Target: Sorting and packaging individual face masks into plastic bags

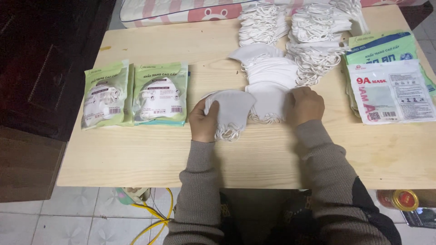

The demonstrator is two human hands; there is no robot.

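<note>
Your left hand [203,121] is curled around a small bunch of white face masks [229,111], fingers wrapped over its left edge, with the ear loops [227,133] dangling toward you onto the wooden table [136,154]. Your right hand [305,106] lies knuckles-up just to the right of that bunch, fingers bent down onto the near end of a fanned row of white masks [270,79]; whether it actually pinches a mask there or only presses on it, you cannot tell from this angle. The bunch in your left hand touches the near end of the row, and both sit around the middle of the table, just in front of your chest.

Beyond the row, at the far edge of the table, two taller heaps of white masks [313,31] stand side by side with their loops tangled. To your left, well apart from the hands, two filled green mask packets [136,93] lie next to each other. To your right, a stack of flat empty packets [390,88] lies near the table's right side, white ones on top of green ones. Both your forearms wear grey knitted sleeves [200,181]. Below the table, yellow cables [159,213] run across the tiled floor [68,222].
</note>
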